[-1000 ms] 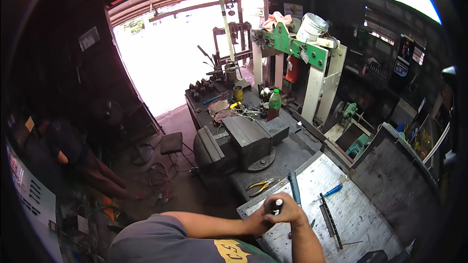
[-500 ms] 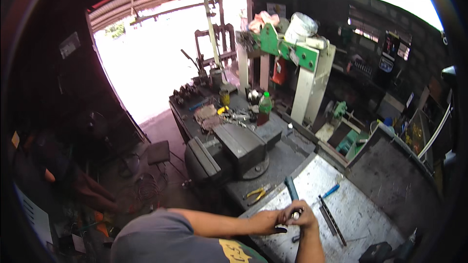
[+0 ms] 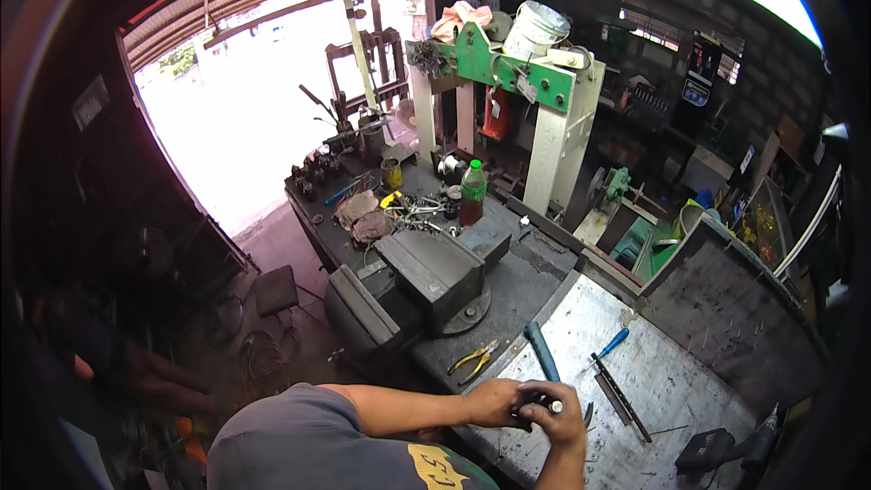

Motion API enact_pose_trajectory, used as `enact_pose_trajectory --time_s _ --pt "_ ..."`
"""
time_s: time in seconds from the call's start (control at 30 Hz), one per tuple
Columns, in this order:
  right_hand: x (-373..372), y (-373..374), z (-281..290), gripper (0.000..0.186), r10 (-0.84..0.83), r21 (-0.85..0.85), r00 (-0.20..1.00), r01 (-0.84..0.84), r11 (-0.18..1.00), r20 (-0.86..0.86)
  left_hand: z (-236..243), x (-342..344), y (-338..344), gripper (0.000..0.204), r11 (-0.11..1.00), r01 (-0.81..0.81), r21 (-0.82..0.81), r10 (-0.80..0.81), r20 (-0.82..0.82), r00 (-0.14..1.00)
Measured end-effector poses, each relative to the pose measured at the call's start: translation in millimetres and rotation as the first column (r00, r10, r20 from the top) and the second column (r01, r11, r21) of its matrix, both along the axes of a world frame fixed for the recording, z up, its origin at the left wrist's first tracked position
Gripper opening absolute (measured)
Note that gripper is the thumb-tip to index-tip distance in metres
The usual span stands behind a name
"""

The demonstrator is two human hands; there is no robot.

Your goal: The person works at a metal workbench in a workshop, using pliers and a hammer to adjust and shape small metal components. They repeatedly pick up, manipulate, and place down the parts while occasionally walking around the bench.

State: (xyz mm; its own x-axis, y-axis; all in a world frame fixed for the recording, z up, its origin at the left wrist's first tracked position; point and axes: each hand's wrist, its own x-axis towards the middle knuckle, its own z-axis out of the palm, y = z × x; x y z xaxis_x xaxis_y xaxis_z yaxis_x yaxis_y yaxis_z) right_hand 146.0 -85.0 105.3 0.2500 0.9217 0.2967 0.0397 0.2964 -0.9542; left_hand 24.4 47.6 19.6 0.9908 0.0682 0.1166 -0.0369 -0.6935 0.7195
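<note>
Both hands meet over the near left part of a scuffed metal plate. My left hand has its fingers closed against my right hand, which is curled around a small round piece with a pale end. The rest of that piece is hidden by dark-stained fingers. Just beyond the hands lies a blue-grey handle, its lower end covered by them. Yellow-handled pliers rest to the left. On the right are a blue screwdriver and a long dark slotted strip.
A large bench vise stands ahead on the dark workbench. Behind it are rags, loose wrenches and a green-capped bottle. A cordless drill lies at the lower right. A stool stands left on the floor.
The whole view has shifted, with the bench items now farther left. My hands have turned slightly and remain together around the small piece.
</note>
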Motion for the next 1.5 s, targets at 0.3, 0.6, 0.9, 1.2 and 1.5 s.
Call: enact_pose_trajectory --time_s 0.3,0.6,0.9,1.2,1.5 --pt "-55 -4 -7 0.038 -0.535 -0.076 0.841 0.54 0.838 0.084 -14 -14 -15 0.066 0.994 -0.084 -0.072 0.099 0.238 0.966" --pt "35 3 3 0.031 0.597 -0.209 0.784 -0.564 0.799 0.169 9 -34 -55 0.062 0.858 -0.091 -0.506 0.133 0.047 0.99" --pt "8 -25 -10 0.022 0.003 -0.086 0.998 0.003 0.996 0.068 7 -12 -57 0.041 0.878 -0.478 0.032 0.477 0.045 0.878" --pt "30 1 -16 0.059 -0.01 -0.021 0.991 0.013 1.0 0.137 13 -15 15 0.06 0.932 -0.173 -0.319 0.047 -0.368 0.929" --pt "32 46 -11 0.05 0.621 -0.007 0.744 -0.639 0.769 0.246 -42 -11 -66 0.039 0.823 -0.567 -0.036 0.55 0.302 0.778"
